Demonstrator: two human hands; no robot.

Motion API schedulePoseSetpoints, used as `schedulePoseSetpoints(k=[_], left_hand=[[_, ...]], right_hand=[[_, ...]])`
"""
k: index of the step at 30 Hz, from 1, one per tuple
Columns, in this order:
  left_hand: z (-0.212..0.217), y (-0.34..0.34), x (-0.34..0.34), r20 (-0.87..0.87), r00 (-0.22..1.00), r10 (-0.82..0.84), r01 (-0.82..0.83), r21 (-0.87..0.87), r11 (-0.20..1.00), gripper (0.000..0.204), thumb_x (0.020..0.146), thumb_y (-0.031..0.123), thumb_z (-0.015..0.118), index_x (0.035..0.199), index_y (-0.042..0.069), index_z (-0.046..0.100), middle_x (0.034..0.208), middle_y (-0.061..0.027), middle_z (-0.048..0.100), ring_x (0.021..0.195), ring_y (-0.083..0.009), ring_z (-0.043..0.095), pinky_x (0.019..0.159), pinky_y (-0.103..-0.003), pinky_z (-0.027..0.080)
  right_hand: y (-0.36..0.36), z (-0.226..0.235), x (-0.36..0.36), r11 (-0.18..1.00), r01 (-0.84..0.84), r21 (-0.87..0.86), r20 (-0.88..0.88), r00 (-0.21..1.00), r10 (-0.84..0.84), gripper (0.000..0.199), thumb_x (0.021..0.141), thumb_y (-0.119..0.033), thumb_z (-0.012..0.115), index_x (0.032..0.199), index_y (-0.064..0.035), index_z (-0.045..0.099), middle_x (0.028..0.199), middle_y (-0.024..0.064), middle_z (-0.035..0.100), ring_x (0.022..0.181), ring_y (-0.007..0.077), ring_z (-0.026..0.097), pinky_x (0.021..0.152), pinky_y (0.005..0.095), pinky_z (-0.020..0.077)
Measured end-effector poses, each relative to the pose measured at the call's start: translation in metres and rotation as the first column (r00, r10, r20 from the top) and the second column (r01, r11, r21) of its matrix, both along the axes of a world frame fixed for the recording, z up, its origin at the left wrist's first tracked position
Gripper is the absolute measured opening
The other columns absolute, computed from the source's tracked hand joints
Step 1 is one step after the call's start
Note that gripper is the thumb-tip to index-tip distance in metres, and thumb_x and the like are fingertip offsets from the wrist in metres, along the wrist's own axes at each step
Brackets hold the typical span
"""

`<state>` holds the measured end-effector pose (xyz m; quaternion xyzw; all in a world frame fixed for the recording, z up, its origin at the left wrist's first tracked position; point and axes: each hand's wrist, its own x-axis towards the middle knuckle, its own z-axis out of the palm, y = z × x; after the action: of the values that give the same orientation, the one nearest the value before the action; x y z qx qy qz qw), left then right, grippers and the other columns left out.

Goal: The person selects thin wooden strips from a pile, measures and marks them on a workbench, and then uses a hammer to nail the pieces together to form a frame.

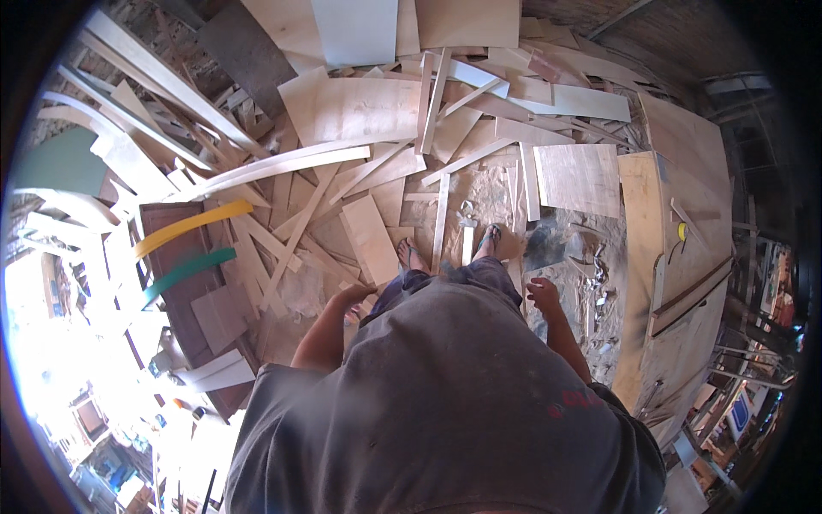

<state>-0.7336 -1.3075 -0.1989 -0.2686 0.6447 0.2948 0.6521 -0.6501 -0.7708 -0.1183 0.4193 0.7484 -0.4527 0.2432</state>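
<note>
My left hand (353, 296) hangs beside my left hip, its back turned up. Its fingers are mostly hidden, and a small reddish and pale patch shows just below it, too small to make out. On the other side my right hand (543, 294) hangs by the right hip, fingers loosely bent and apart, with no clear object in it. Neither hand touches the wood around me. Nearest the left hand lies a light plywood piece (368, 238) on the floor. A narrow wooden strip (441, 221) lies in front of my sandalled feet.
Scrap boards and strips cover the floor ahead. At left, a curved yellow piece (193, 228) and a curved green piece (188, 276) lie over a brown panel (184, 313). A plywood-topped bench (685, 184) runs along the right, with a yellow tape measure (682, 231) on it.
</note>
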Motion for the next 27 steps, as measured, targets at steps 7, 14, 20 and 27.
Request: schedulePoseSetpoints(k=[7, 14, 20, 27], left_hand=[[0.014, 0.023, -0.021, -0.003, 0.996, -0.092, 0.092, -0.001, 0.996, 0.079, 0.082, 0.059, 0.06, 0.141, 0.009, 0.041, 0.138, -0.0244, 0.044, 0.116, -0.0427, 0.052, 0.087, -0.063, 0.043], [0.004, 0.067, -0.037, 0.004, 0.958, -0.288, 0.288, -0.053, 0.956, 0.083, 0.08, 0.059, 0.062, 0.139, 0.005, 0.041, 0.138, -0.0241, 0.045, 0.115, -0.0449, 0.053, 0.088, -0.066, 0.042], [0.029, 0.165, -0.061, -0.042, 0.872, -0.488, 0.482, -0.1, 0.87, 0.08, 0.08, 0.062, 0.061, 0.134, 0.005, 0.046, 0.126, -0.0193, 0.052, 0.111, -0.0374, 0.055, 0.089, -0.06, 0.044], [0.006, 0.305, -0.062, -0.37, 0.78, -0.504, 0.482, -0.158, 0.862, 0.057, 0.081, 0.054, 0.065, 0.114, 0.007, 0.06, 0.09, -0.013, 0.065, 0.082, -0.0261, 0.065, 0.07, -0.046, 0.05]], right_hand=[[0.01, 0.01, 0.028, 0.995, 0.094, 0.021, -0.083, 0.992, -0.092, 0.037, 0.078, -0.019, 0.07, 0.107, 0.002, 0.063, 0.08, 0.012, 0.068, 0.063, 0.0174, 0.065, 0.058, 0.0306, 0.0522], [0.034, 0.017, 0.089, 0.958, 0.284, -0.026, 0.009, 0.959, -0.284, 0.04, 0.078, -0.019, 0.07, 0.111, 0.0003, 0.062, 0.095, 0.0156, 0.065, 0.067, 0.0186, 0.064, 0.061, 0.0317, 0.0528], [0.086, -0.051, 0.215, 0.938, 0.344, -0.031, -0.057, 0.937, -0.346, 0.038, 0.077, -0.021, 0.072, 0.106, 0.0005, 0.064, 0.094, 0.0117, 0.067, 0.069, 0.022, 0.067, 0.062, 0.0355, 0.055], [0.172, -0.082, 0.331, 0.776, 0.625, -0.087, 0.081, 0.781, -0.619, 0.034, 0.076, -0.021, 0.075, 0.102, -0.0009, 0.065, 0.084, 0.0119, 0.067, 0.065, 0.021, 0.066, 0.057, 0.0352, 0.0539]])
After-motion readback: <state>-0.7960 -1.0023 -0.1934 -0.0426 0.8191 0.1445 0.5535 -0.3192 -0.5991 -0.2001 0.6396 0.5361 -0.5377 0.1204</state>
